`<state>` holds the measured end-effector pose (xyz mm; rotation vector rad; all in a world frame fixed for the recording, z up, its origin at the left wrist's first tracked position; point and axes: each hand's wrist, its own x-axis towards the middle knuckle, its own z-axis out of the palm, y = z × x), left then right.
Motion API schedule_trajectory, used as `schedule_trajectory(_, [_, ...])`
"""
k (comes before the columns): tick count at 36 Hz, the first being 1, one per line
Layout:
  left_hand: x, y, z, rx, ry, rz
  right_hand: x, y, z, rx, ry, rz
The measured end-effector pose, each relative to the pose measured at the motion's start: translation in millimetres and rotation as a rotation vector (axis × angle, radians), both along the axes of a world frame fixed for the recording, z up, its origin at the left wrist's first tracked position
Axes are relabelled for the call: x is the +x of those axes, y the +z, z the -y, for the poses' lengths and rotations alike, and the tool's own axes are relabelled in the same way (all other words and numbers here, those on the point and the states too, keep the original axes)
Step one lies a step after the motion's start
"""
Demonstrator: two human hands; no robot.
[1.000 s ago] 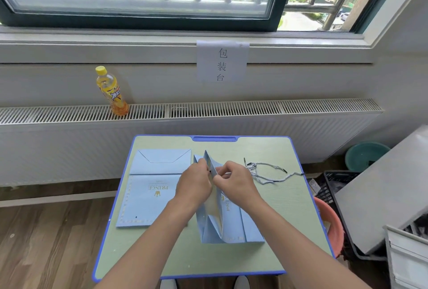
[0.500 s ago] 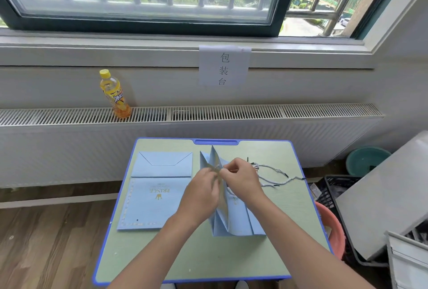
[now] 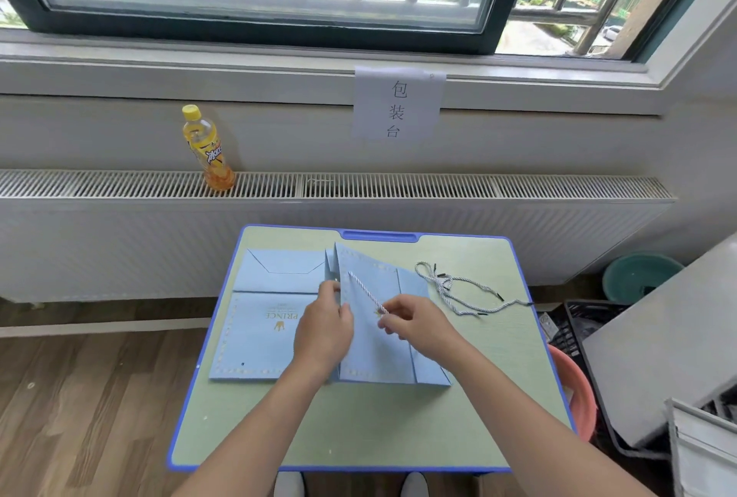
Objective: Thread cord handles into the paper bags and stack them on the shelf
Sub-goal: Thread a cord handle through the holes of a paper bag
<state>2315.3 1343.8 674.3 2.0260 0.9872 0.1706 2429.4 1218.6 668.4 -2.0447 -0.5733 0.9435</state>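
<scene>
Pulling a cord (image 3: 367, 292) through the upright paper bag (image 3: 379, 337) in the middle of the bench (image 3: 399, 428), the right hand (image 3: 414, 321) is pinching it while the left hand (image 3: 325, 331) is gripping the bag's edge. Threading is underway; next, probably, knotting the end, with spare cords (image 3: 458, 289) lying close by.

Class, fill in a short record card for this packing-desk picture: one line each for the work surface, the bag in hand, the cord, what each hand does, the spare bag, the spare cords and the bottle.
Surface: green desk with blue rim
Bag in hand: light blue paper bag, partly opened
Cord: twisted cord drawn taut across the bag's panel
Left hand: holds the bag's upper edge
Right hand: pinches the cord's end
Spare bag: flat bag, left of the hands
Spare cords: loose cords on the desk, right
Bottle: yellow bottle on the radiator grille
</scene>
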Motion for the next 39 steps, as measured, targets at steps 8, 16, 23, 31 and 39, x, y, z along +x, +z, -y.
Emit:
schedule_trajectory(8, [-4,9,-13,-0.102,-0.045,0.02,3,-3,8,-0.081,0.069,0.057])
schedule_trajectory(16, [-6,16,-16,-0.209,-0.064,0.028,-1,19,-31,0.403,-0.331,-0.33])
schedule_trajectory(23, [-8,16,-14,-0.272,-0.069,0.09,-1,28,-46,0.51,-0.484,-0.39])
schedule_trajectory(31, [-6,11,-17,-0.169,-0.105,0.037,4,22,-43,0.504,-0.556,-0.389])
schedule_trajectory(39, [-4,13,-19,-0.149,-0.078,0.005,9,7,-19,0.105,-0.419,0.076])
